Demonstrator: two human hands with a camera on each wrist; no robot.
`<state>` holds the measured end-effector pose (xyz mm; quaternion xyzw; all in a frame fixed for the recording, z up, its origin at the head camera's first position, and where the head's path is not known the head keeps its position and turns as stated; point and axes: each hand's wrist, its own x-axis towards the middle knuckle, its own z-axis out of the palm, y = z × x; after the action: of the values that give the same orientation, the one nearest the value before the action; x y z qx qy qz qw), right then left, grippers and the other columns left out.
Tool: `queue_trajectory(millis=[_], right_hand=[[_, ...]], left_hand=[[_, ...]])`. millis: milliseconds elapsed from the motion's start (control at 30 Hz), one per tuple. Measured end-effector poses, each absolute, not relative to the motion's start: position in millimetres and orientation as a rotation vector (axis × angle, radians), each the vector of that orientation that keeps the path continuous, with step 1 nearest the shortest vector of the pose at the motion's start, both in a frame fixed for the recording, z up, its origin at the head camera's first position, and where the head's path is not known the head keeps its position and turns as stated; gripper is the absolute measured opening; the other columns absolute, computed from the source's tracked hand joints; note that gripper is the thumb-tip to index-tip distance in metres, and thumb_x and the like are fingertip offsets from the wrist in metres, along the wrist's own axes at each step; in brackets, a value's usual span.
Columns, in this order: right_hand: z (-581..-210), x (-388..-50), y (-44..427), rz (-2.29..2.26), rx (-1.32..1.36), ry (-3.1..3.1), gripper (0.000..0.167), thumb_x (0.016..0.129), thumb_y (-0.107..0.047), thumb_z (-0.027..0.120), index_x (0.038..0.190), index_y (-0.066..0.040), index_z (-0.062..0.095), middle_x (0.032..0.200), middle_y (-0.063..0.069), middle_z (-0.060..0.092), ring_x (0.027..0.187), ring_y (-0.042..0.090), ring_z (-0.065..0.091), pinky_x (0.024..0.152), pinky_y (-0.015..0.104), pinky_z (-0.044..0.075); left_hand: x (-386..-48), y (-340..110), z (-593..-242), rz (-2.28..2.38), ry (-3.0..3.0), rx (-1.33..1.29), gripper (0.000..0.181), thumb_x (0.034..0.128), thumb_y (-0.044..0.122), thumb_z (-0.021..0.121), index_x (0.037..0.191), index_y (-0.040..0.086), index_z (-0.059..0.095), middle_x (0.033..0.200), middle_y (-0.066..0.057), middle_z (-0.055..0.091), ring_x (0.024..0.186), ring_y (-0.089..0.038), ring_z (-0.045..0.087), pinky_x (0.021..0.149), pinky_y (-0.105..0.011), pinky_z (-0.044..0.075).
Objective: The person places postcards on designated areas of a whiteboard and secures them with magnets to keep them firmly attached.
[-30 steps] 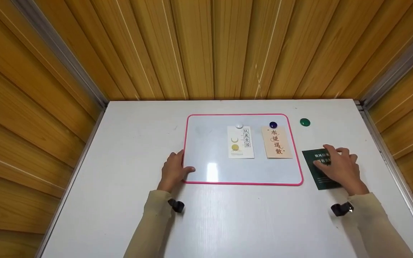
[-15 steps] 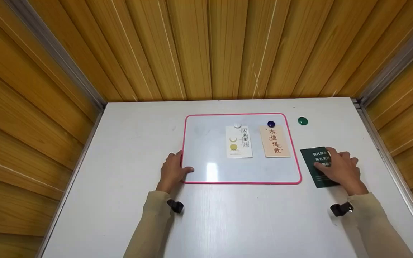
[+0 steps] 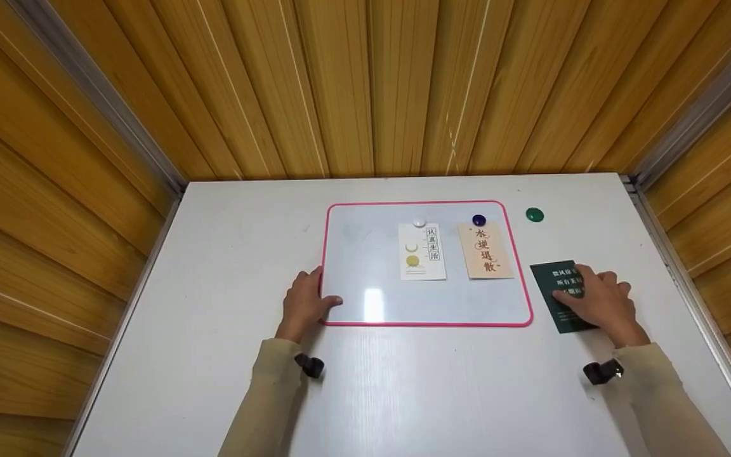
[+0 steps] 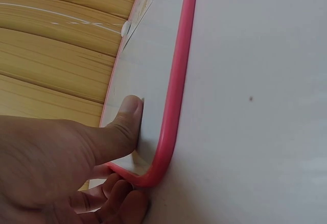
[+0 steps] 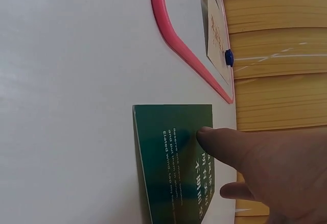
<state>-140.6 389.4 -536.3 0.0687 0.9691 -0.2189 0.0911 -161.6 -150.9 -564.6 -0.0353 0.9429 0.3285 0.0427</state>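
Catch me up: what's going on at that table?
A person's left hand grips the whiteboard; their right hand has its thumb on a green card beside it. The whiteboard carries a white card and a peach card, each with a magnet at its top. A green magnet sits loose on the table.

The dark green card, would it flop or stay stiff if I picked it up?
The dark green card would probably stay fairly stiff, since its edges look straight. It's likely light, because it looks thin. And being flat, it probably wouldn't roll.
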Motion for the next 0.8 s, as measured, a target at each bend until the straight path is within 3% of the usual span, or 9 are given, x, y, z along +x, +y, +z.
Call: queue_trajectory(millis=[800], right_hand=[[-538.8,-142.2,382.7,-0.658,0.153,2.873,0.070,0.095,-0.028,0.072,0.148,0.006,0.040,0.128,0.044,0.033,0.111,0.059,0.035,0.077,0.068,0.044]], left_hand=[[-161.0,-151.1,-564.8,0.994,2.873,-0.111,0.082,0.0802,0.026,0.090,0.150,0.008,0.052,0.112,-0.015,0.060,0.093,-0.028,0.058,0.089,-0.049,0.052]])
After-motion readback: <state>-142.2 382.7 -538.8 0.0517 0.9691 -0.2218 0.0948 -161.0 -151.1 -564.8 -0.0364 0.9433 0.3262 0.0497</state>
